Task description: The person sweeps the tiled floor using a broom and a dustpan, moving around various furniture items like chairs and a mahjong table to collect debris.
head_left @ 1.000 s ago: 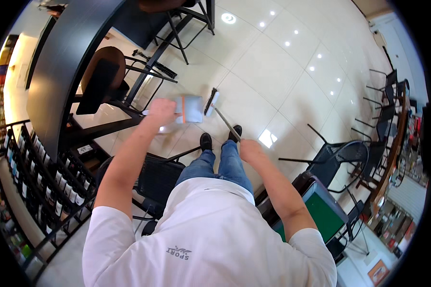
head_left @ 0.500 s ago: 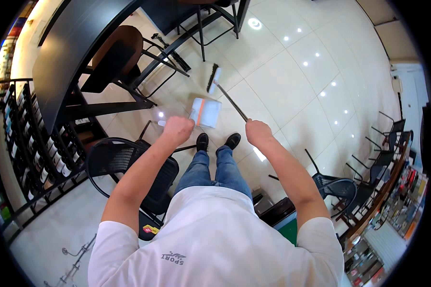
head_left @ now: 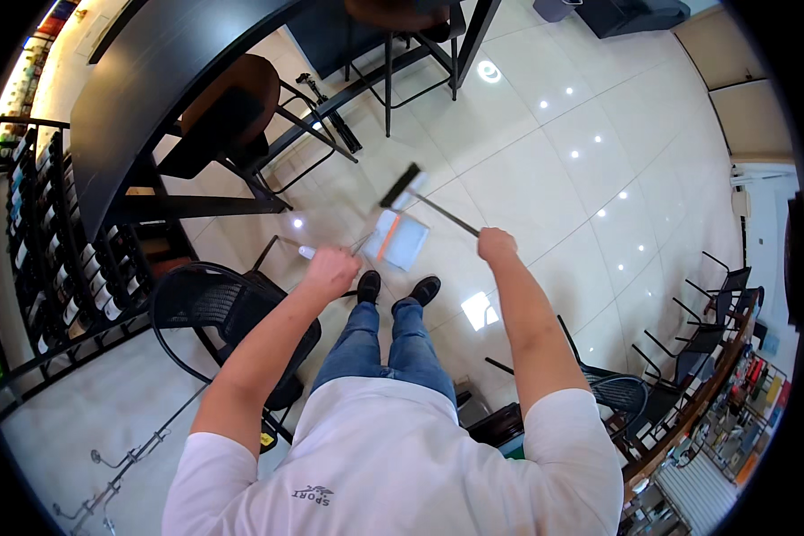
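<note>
Closed around the thin handle of a dustpan, my left hand [head_left: 335, 271] is left of centre, above my shoes. The dustpan [head_left: 409, 244] has a pale blue-white pan with an orange stripe, just ahead of my feet. On the right, my right hand [head_left: 497, 243] grips the end of a long grey broom handle. The broom [head_left: 401, 186] has a white head with dark bristles, held at a slant beyond the far edge of the pan. I cannot tell whether its bristles touch the floor. A white grip end of the dustpan handle sticks out beside my left hand.
A black mesh chair [head_left: 201, 308] stands close on my left, near a bottle rack [head_left: 71, 268]. Ahead left is a dark high table [head_left: 165, 85] with a brown-backed stool [head_left: 241, 94]. More black chairs [head_left: 692, 344] line the right. Glossy tiles [head_left: 545, 192] cover the floor.
The broom head has turned to a steeper slant, and its bristles now show more. The dustpan has tilted and shifted slightly right. Both hands sit a little lower and farther right in view.
</note>
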The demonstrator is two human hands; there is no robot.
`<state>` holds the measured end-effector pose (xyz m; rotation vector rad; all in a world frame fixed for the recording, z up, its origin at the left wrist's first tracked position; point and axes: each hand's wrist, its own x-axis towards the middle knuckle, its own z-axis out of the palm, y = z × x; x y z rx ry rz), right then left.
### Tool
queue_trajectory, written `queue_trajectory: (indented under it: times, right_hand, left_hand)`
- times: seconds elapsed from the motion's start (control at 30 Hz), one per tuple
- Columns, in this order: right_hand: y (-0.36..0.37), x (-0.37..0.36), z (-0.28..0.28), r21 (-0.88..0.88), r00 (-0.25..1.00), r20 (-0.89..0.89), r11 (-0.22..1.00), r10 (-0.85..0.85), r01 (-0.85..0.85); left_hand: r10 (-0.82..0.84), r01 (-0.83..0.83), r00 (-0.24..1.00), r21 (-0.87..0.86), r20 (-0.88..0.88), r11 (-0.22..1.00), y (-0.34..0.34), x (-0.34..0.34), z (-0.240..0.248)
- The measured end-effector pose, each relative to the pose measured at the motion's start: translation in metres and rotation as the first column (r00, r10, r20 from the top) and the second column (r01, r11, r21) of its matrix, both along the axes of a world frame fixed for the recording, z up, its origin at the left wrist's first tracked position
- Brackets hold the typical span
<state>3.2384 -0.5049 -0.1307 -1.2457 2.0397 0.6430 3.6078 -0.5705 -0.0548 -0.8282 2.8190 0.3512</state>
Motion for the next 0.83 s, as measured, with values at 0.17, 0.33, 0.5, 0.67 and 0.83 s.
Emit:
queue_trajectory:
  times: [0.17, 0.33, 0.5, 0.67, 0.83]
  right_hand:
    - [0.035, -0.065, 0.030, 0.012, 0.992, -0.120, 1.000, -0.025, 0.026]
    - [0.063, -0.071, 0.064, -0.055, 0.987, -0.134, 0.993, 0.094, -0.102]
    - [0.072, -0.040, 0.052, -0.084, 0.989, -0.082, 0.988, 0.122, -0.129]
    - [0.082, -0.016, 0.030, 0.005, 0.973, 0.006, 0.973, 0.232, -0.232]
    - [0.088, -0.008, 0.011, 0.077, 0.977, 0.069, 0.976, 0.200, -0.205]
  left_hand:
    - [0.105, -0.104, 0.994, 0.036, -0.007, 0.994, 0.009, 0.012, 0.021]
    - [0.159, -0.162, 0.983, -0.028, -0.091, 0.986, 0.019, 0.044, 0.058]
    - [0.325, -0.337, 0.940, -0.140, -0.100, 0.931, 0.024, 0.056, 0.127]
    - [0.350, -0.364, 0.931, -0.237, -0.099, 0.901, 0.025, 0.045, 0.176]
    - [0.341, -0.344, 0.938, -0.306, -0.063, 0.888, 0.018, 0.032, 0.172]
